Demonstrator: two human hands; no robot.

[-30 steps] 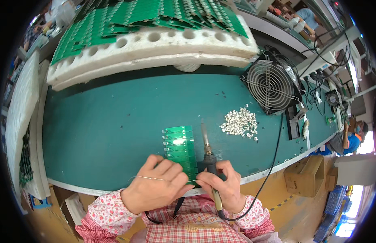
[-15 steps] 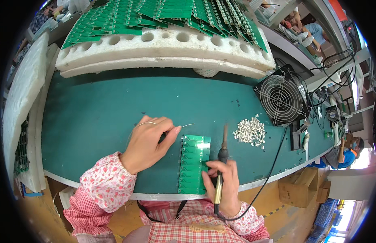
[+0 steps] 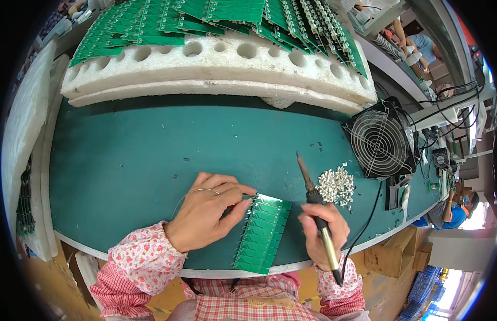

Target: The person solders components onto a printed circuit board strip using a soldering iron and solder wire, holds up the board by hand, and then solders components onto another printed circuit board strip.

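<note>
My right hand grips a soldering iron, its tip pointing up and to the left above the mat. Directly left of it, a green circuit board lies tilted on the bench near the front edge, with a row of pins along its left side. My left hand is curled at the board's upper left corner, fingertips at or very close to that corner. A thin solder wire loops over its fingers; the wire's free end is hidden now.
Right of the iron is a pile of small silvery parts. Behind it stands a black fan. White foam blocks at the back carry many green boards. More foam stands left. The iron's cable trails right. Other people work farther off.
The board has turned clockwise. My right hand has moved off its right edge, and the iron leans further left. My left hand has come to the board's upper left corner.
</note>
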